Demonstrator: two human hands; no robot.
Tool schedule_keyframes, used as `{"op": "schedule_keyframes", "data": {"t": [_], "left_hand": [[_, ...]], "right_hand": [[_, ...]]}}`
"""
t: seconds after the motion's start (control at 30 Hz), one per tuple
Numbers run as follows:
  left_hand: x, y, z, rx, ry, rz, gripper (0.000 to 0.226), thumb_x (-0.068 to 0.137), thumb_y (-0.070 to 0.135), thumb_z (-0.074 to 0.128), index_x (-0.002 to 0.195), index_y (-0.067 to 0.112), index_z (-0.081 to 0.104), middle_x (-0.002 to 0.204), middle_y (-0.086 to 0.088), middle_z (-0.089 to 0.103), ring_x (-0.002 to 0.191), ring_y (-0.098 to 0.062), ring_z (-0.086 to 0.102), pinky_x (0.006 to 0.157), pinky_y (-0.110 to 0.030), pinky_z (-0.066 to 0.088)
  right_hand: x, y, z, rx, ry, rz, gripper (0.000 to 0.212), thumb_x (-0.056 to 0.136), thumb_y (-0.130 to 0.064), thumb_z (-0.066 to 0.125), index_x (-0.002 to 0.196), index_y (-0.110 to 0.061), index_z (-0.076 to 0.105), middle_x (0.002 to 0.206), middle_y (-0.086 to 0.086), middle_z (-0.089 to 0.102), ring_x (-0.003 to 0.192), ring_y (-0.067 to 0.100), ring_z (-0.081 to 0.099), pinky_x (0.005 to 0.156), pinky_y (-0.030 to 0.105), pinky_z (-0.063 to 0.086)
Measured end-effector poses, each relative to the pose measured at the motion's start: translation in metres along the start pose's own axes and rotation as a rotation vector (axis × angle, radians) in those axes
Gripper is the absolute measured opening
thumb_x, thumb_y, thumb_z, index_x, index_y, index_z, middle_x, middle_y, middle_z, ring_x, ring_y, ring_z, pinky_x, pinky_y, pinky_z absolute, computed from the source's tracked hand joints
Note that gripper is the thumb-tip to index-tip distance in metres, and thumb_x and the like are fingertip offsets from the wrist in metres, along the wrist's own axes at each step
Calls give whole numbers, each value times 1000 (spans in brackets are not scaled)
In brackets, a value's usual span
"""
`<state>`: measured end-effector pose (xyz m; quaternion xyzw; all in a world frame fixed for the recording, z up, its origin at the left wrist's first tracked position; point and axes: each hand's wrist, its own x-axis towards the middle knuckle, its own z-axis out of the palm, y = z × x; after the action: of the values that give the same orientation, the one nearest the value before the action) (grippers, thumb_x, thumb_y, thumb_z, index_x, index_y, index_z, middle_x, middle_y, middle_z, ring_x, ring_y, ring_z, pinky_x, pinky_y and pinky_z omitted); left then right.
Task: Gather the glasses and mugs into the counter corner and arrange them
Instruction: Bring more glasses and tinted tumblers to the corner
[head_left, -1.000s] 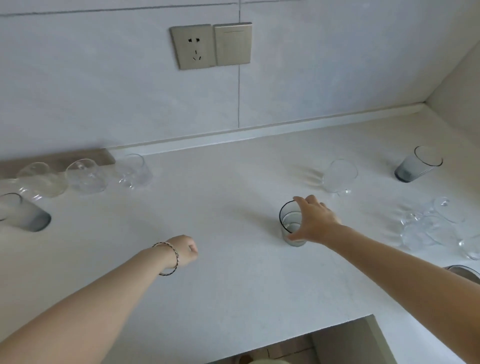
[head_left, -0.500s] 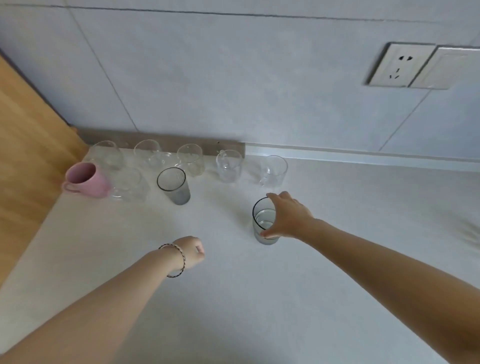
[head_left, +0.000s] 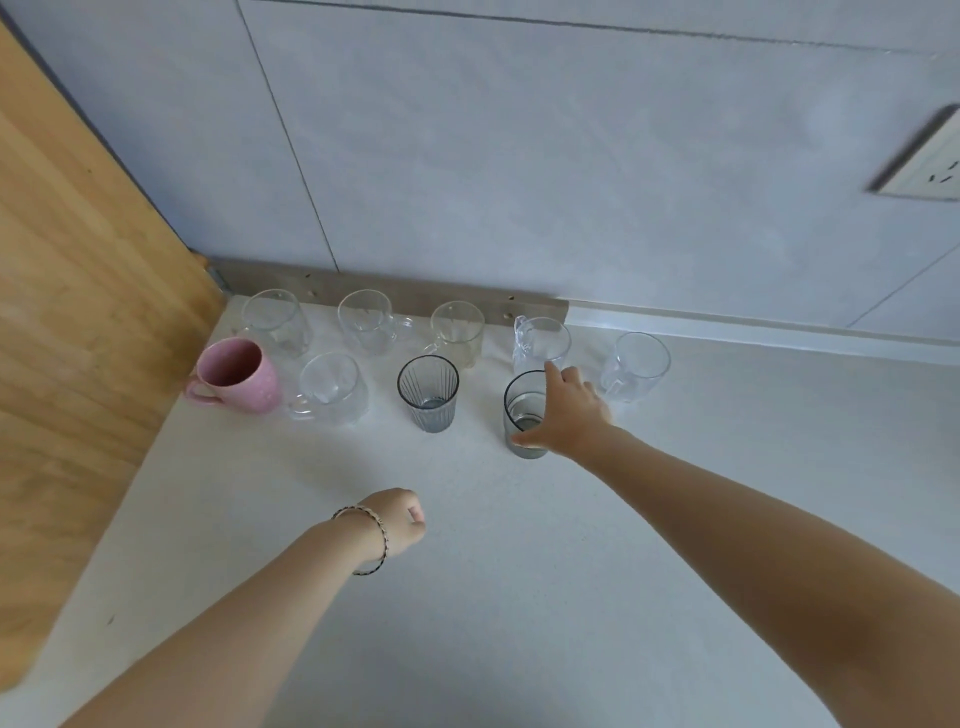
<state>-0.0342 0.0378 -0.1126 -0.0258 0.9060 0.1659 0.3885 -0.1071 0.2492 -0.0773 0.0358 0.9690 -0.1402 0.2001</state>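
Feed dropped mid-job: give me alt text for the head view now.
The right hand grips a grey tumbler beside a ribbed grey tumbler, in front of clear glass mugs along the wall. A pink mug stands at the corner by a wooden panel; the left hand hovers curled, holding nothing.

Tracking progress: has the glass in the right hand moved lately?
Yes. The held glass went leftward and toward the wall, now nearly level with the ribbed grey glass.

Right grip (head_left: 570, 415), arm outstretched, clasps the glass (head_left: 522, 402); left grip (head_left: 397, 519) hovers fisted.
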Motion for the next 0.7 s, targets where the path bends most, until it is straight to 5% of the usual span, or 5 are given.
{"op": "schedule_keyframes", "data": {"t": [0.1,0.33,0.7], "left_hand": [[6,12,1,24,-13,28,27,92,19,45,114,11,60,123,-5,61,113,-21,57,94,-28,44],[11,74,10,102,-29,115,29,91,20,46,115,12,59,126,-4,60,118,-20,56,100,-29,43],[6,306,96,256,-81,336,30,93,21,44,118,11,58,129,-4,57,120,-20,54,101,-28,42]], "right_hand": [[-9,12,2,58,-32,48,112,71,-40,79,149,-6,6,144,10,34,134,26,39,102,38,41],[-40,98,10,11,-311,148,59,83,-32,66,136,-18,44,136,2,50,125,21,50,97,33,43],[-139,362,-46,139,-188,406,46,88,-30,56,132,-19,49,133,1,54,123,20,51,99,31,43]]}}
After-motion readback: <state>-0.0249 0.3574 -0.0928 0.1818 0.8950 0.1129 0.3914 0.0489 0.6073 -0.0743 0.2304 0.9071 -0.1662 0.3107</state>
